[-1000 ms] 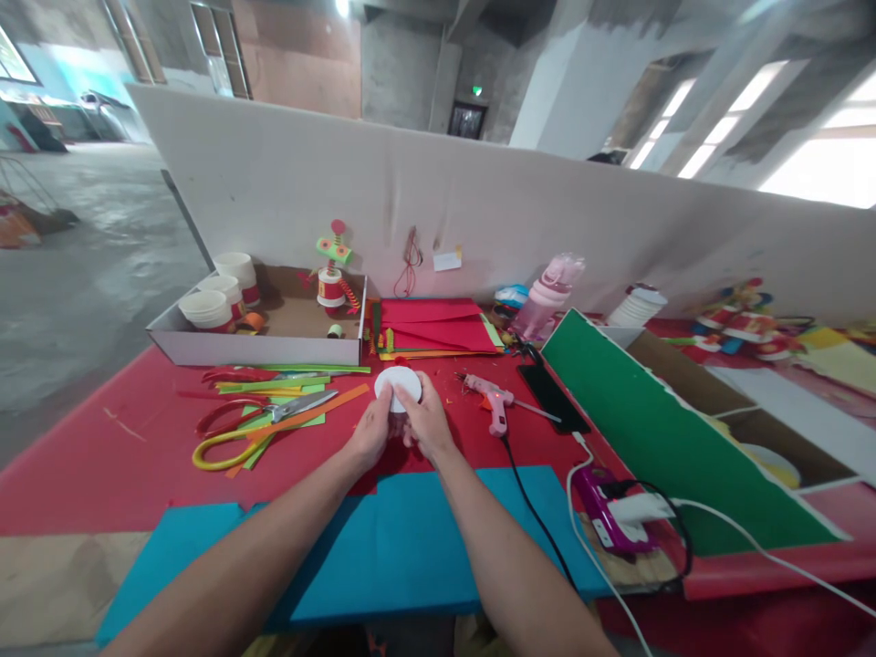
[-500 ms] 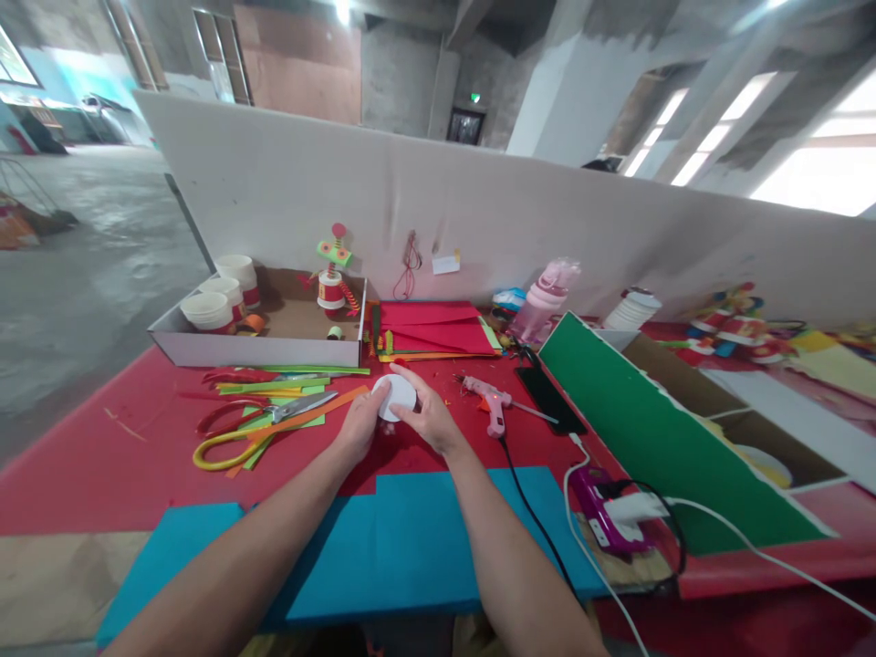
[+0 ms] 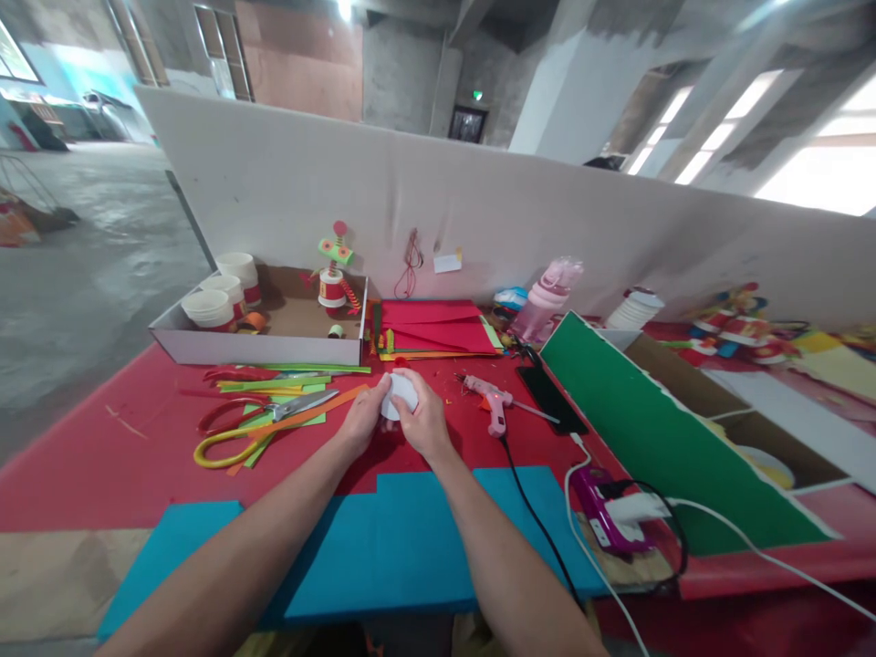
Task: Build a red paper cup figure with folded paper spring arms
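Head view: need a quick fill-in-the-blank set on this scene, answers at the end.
1. The left hand and right hand hold a round piece whose visible face is coloured ____.
2. The glue gun has a body coloured ____.
3. The long panel just right of the phone is coloured ____.
4. The green-headed figure stands inside the box on the picture's ____ side.

Missing words: white; pink; green; left.
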Demonstrator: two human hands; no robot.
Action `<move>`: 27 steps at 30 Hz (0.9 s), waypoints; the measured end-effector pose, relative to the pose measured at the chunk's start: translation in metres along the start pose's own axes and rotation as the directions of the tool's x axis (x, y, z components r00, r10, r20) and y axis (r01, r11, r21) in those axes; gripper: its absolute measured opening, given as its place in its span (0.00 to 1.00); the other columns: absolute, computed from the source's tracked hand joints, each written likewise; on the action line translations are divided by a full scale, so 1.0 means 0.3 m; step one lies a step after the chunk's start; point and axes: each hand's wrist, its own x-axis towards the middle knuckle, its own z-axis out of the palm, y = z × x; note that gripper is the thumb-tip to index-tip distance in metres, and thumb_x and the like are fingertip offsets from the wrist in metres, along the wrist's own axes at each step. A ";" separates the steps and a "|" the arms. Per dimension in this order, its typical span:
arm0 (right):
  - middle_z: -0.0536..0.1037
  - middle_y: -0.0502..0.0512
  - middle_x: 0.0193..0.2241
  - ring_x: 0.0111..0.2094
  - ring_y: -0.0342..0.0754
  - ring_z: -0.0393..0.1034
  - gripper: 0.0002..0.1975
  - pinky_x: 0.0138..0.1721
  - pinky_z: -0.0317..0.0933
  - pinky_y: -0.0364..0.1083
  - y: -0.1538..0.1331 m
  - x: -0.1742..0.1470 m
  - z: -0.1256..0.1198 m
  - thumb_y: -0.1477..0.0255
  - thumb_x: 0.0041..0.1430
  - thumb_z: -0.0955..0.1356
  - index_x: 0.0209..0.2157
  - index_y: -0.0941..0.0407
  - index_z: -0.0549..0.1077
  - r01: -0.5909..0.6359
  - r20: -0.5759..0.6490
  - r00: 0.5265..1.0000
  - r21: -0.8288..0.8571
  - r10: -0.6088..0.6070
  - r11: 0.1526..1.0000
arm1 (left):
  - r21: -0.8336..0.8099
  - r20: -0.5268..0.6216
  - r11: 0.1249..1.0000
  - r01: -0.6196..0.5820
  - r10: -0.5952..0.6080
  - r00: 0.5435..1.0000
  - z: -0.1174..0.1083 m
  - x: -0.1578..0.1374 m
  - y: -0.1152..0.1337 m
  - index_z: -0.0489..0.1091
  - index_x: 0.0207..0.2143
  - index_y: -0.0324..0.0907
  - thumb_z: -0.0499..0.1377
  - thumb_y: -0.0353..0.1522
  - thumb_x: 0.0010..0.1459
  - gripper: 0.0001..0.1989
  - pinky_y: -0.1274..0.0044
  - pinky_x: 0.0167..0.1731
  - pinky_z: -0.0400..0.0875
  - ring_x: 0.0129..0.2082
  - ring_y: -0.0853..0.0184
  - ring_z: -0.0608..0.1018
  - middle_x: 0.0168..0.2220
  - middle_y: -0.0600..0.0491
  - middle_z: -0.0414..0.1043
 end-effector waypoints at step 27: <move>0.77 0.58 0.48 0.48 0.52 0.71 0.15 0.51 0.64 0.49 0.001 -0.006 0.026 0.68 0.62 0.63 0.49 0.54 0.71 -0.034 -0.109 0.994 -0.054 0.028 0.998 | -0.001 0.022 1.000 0.001 -0.001 1.000 0.001 0.003 -0.005 0.64 0.14 0.40 0.48 0.54 0.58 0.32 0.78 0.15 0.54 0.11 0.72 0.64 0.09 0.54 0.61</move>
